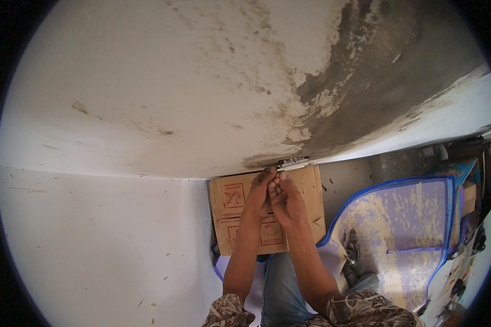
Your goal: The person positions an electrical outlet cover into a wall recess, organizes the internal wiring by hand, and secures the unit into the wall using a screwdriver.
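My left hand (262, 188) and my right hand (283, 196) are close together over a brown cardboard box (234, 215), both with fingers curled at a small pale fitting (295, 162) low on the stained plaster wall (202, 98). The fitting has a thin white strip by my fingertips, too small to make out clearly. Whatever is between my fingers is hidden by them.
A worn purple pad with blue edging (393, 218) lies at the right, under my foot (353, 248). A white wall (103, 240) stands at the left. Boxes and assorted items (466, 196) are stacked at the far right. My jeans-clad leg (278, 289) is below my forearms.
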The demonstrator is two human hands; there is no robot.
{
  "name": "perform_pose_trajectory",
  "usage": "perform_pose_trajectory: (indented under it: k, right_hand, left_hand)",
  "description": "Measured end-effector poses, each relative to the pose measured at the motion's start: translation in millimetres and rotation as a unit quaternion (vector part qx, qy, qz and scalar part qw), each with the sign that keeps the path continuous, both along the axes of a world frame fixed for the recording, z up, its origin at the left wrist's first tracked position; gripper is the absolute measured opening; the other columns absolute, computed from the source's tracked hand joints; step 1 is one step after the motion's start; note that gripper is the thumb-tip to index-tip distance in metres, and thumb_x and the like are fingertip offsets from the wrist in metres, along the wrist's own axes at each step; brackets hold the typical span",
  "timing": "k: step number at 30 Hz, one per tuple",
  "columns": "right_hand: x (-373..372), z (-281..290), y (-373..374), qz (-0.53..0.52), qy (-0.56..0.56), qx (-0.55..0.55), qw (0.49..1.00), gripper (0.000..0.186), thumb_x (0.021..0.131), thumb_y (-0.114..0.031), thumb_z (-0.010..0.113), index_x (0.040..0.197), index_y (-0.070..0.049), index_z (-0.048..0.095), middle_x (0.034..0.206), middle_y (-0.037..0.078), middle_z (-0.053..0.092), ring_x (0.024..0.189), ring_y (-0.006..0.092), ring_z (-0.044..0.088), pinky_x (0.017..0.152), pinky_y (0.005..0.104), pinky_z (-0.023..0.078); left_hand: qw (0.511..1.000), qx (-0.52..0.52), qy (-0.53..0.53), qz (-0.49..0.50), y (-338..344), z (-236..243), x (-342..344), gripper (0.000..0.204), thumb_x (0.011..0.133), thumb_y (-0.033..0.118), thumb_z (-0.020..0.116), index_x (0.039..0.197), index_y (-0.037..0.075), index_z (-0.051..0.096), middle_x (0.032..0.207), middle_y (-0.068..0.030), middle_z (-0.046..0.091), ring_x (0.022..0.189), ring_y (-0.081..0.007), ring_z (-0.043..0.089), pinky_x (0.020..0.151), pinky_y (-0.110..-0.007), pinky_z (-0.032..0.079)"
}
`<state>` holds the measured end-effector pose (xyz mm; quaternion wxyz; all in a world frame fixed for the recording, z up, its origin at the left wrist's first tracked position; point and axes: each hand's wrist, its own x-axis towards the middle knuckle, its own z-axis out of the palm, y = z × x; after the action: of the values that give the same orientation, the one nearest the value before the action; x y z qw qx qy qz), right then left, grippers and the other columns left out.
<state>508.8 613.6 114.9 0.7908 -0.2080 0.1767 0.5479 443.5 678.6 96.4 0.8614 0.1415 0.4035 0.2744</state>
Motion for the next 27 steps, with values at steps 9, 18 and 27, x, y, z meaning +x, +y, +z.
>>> perform_pose_trajectory:
  k: [9,18,27]
  right_hand:
    - [-0.3,2.8,0.2,0.001,-0.013,-0.014,1.000,0.009,0.093,-0.008,0.063,0.101,-0.004,0.063,0.090,0.004,0.064,0.085,0.0137,0.063,0.082,0.0271,0.055]
    - [2.7,1.7,1.0,0.016,-0.035,-0.014,0.999,0.009,0.094,-0.002,0.056,0.101,-0.004,0.061,0.092,0.004,0.063,0.086,0.0143,0.062,0.084,0.0277,0.054]
    - [6.2,-1.0,2.0,0.029,-0.014,-0.007,0.999,0.010,0.094,-0.001,0.056,0.103,-0.004,0.059,0.094,0.003,0.062,0.086,0.0134,0.062,0.084,0.0275,0.055]
  left_hand:
    - [1.000,0.000,-0.005,0.009,-1.3,14.4,0.6,0.023,0.094,0.025,0.065,0.105,0.006,0.058,0.089,-0.0009,0.062,0.078,-0.0107,0.061,0.066,-0.026,0.056]
    - [0.999,-0.007,-0.045,0.002,0.3,2.1,-1.4,0.020,0.096,0.024,0.062,0.102,0.005,0.058,0.083,-0.0009,0.062,0.070,-0.0105,0.060,0.062,-0.025,0.055]
    - [0.999,-0.012,-0.042,0.016,1.1,-0.5,-0.4,0.020,0.096,0.024,0.062,0.100,0.004,0.060,0.083,-0.0011,0.062,0.071,-0.0103,0.060,0.063,-0.024,0.053]
